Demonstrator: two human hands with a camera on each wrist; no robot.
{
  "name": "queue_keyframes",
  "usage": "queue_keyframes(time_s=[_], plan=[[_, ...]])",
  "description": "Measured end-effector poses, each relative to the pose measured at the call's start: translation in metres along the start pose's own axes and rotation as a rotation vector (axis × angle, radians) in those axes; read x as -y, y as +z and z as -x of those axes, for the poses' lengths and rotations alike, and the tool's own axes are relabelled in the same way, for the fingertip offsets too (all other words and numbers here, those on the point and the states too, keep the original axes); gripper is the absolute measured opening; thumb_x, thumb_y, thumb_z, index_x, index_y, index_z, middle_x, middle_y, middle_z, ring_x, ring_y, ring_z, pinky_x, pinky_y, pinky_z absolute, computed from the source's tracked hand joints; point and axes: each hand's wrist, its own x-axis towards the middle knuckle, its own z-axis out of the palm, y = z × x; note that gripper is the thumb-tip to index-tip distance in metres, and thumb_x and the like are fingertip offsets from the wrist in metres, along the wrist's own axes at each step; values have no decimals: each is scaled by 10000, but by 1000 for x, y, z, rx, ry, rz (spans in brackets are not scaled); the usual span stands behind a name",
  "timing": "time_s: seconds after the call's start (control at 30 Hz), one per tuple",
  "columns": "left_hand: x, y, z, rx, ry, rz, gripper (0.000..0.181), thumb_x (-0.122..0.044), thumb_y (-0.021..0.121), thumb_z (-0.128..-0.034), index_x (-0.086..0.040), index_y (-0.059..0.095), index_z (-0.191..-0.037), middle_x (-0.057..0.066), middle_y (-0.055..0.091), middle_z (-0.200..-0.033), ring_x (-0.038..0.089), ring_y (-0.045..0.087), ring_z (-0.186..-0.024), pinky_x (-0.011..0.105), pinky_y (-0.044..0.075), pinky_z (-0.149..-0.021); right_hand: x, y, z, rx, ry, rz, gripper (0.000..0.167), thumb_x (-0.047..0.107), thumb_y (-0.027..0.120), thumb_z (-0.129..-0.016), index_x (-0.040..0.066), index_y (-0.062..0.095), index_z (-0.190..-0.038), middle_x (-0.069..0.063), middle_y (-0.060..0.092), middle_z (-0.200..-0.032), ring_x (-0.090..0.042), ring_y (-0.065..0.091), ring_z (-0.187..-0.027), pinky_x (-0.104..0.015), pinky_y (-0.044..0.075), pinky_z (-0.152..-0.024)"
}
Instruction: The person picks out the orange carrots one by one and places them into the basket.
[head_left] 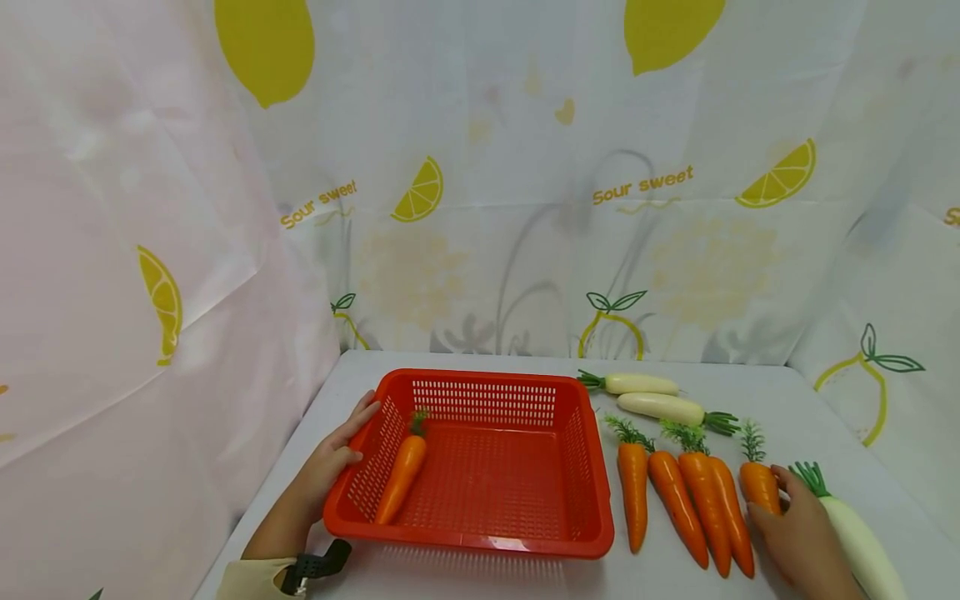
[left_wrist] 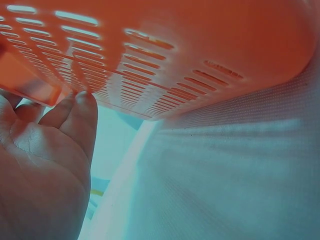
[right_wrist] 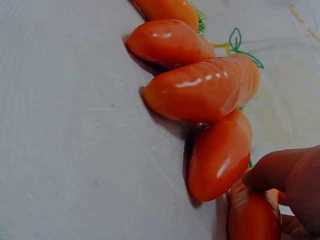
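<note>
A red basket (head_left: pixel 480 546) stands on the table with one carrot (head_left: pixel 402 479) lying along its left side. My left hand (head_left: pixel 330 458) grips the basket's left rim, and in the left wrist view the fingers of that hand (left_wrist: pixel 50 150) touch the slotted wall (left_wrist: pixel 175 65). At the right, my right hand (head_left: pixel 806 533) pinches the rightmost carrot (head_left: pixel 761 486) near its leafy top. The right wrist view shows the thumb of the right hand (right_wrist: pixel 295 185) against that carrot (right_wrist: pixel 254 217). Several other carrots (head_left: pixel 678 507) lie just left of it.
Two white radishes (head_left: pixel 641 384) (head_left: pixel 662 407) lie behind the carrots. A larger white radish (head_left: pixel 862 546) lies at the far right, beside my right hand. A printed curtain (head_left: pixel 487 250) hangs behind the table and along its sides.
</note>
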Motion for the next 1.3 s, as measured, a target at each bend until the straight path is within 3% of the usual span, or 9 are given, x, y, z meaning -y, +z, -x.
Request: queue_keyframes(time_s=[0.23, 0.47, 0.83, 1.3], plan=[[1, 0, 0, 1, 2, -8, 819, 68, 402, -870, -42, 212, -1659, 24, -71, -1777, 403, -139, -1599, 188, 448, -1079, 1, 0, 6, 6, 105, 13, 925, 364, 600, -999, -132, 99, -1597, -447, 257, -1556, -604, 358, -1364, -714, 361, -1109], [0, 0, 0, 11, 23, -13, 811, 71, 399, -878, -37, 209, -1659, 42, -77, -1775, 405, -146, -1594, 193, 442, -1086, 0, -2, 8, 11, 87, 9, 899, 354, 564, -1015, -146, 88, -1591, -454, 248, -1555, -603, 358, -1362, -704, 364, -1112], [0, 0, 1, -8, -3, -21, 819, 71, 399, -875, -48, 206, -1662, 16, -62, -1778, 405, -146, -1599, 187, 454, -1071, -2, 1, 8, -26, 98, -39, 885, 347, 551, -1021, -126, 83, -1604, -439, 250, -1571, -599, 340, -1391, -705, 324, -1142], [0, 0, 1, 0, 3, -17, 819, 66, 400, -880, -51, 200, -1665, 11, -70, -1778, 415, -147, -1597, 200, 458, -1073, 1, 4, 7, -76, 150, -130, 884, 365, 536, -1027, -68, 63, -1635, -429, 270, -1575, -601, 324, -1411, -687, 337, -1146]])
